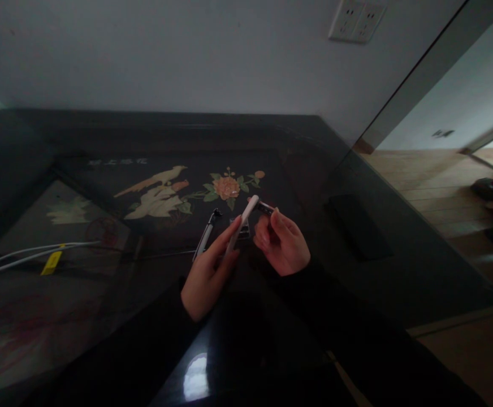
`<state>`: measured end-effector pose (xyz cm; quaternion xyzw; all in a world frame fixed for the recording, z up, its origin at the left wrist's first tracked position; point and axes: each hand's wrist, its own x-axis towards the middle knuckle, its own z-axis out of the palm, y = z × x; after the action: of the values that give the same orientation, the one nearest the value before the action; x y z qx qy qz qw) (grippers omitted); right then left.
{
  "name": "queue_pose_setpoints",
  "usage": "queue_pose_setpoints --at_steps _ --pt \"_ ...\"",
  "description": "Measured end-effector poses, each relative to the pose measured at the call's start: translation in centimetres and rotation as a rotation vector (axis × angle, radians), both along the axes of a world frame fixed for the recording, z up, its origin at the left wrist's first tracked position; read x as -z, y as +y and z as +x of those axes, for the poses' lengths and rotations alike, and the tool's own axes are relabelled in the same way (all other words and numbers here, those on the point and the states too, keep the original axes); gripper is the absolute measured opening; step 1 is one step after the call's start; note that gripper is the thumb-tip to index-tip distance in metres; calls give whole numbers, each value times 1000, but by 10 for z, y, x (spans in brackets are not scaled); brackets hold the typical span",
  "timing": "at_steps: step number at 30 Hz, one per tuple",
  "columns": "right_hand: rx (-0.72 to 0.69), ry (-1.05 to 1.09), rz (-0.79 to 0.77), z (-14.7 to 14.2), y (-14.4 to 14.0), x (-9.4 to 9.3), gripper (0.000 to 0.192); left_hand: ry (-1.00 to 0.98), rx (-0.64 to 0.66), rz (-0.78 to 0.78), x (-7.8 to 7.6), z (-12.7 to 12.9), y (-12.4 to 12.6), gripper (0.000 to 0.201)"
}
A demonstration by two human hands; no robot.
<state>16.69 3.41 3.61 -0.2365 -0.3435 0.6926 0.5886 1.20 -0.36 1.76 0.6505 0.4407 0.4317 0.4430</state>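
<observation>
Fingers [229,240] gripping white tube [241,224] — dark cap [265,208] at tip

Glossy black lacquered tabletop [102,316], smooth white plastic pen barrel [240,226], matt wall [187,56].

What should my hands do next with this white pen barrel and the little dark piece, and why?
Probably ease the small dark piece in the right hand a little further toward the top end of the white barrel that the left hand holds tilted. The two ends already meet there, above the dark glossy table. Whether they are lined up is too dim to tell, so go gently.
</observation>
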Motion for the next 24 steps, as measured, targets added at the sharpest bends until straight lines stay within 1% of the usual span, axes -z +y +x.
queue_pose_setpoints --at_steps 4,9,17,20,24 --pt "3 9 0 0 0 0 30 -1 19 -60 1 -1 -1 57" --pt "4 1 12 0 0 2 32 35 50 16 4 -1 0 53" --pt "30 -61 -22 1 2 7 39 77 133 28 0 0 -3 52" --pt "14 -57 -22 2 3 7 38 88 129 27 0 -1 -2 52" --pt "-13 -53 -38 3 3 6 39 94 93 -5 1 -2 -1 53"
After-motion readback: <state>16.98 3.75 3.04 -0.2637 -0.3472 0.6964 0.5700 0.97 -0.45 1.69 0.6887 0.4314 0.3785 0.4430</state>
